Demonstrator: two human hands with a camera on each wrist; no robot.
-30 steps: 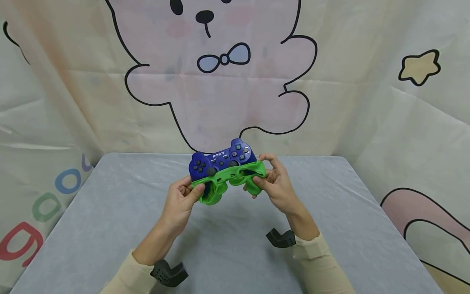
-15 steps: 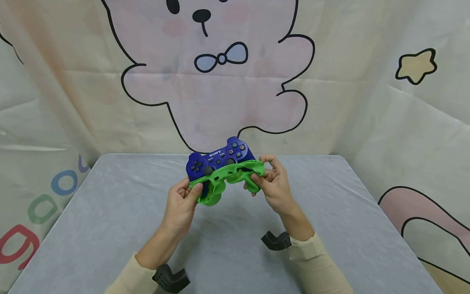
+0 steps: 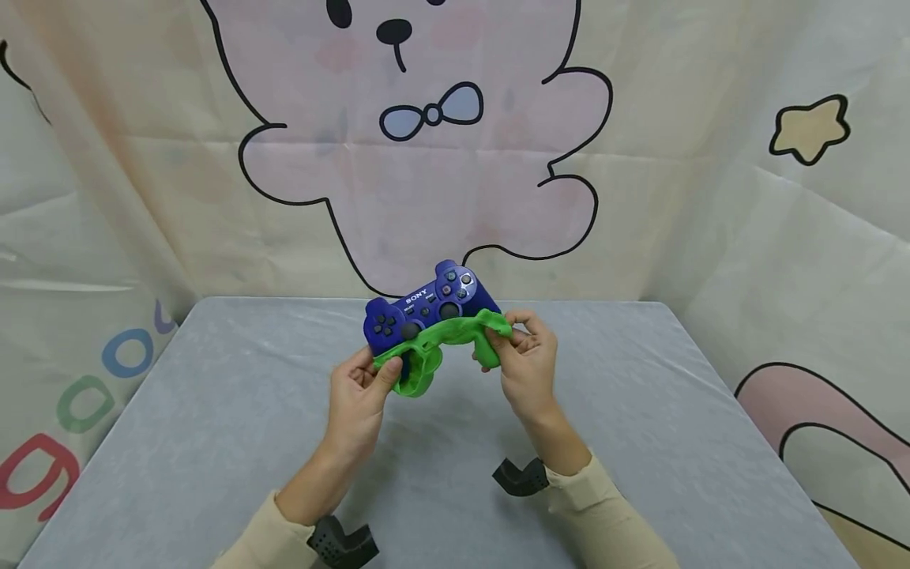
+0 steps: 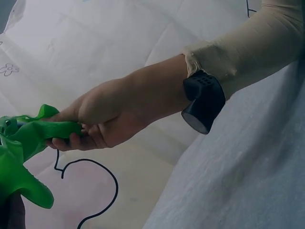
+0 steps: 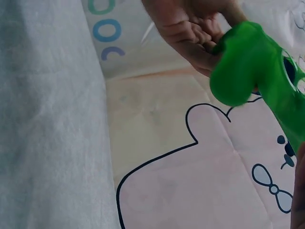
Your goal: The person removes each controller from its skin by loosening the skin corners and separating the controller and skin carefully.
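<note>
A blue Sony game controller point(image 3: 419, 304) is held in the air above the table, its right end higher than its left. A green, soft-looking controller cover point(image 3: 462, 328) lies across its lower part, while the top and face buttons stay exposed. My left hand point(image 3: 358, 399) grips the left end, thumb on the cover and fingers behind. At the other end, my right hand point(image 3: 528, 359) pinches the cover between thumb and fingers. The right handle is hidden. Both wrist views show the green cover point(image 4: 28, 138) up close, with rounded handle pouches point(image 5: 233, 78).
A grey-blue cloth covers the table point(image 3: 213, 395). Behind it hangs a curtain point(image 3: 654, 213) printed with a bear, reaching round both sides. Black wrist devices point(image 3: 522, 476) sit on both forearms, at the beige sleeves point(image 3: 604, 514).
The controller has tilted a little more, right end upward. My right hand has shifted slightly left, and the cover's right part now looks folded where its openings showed before.
</note>
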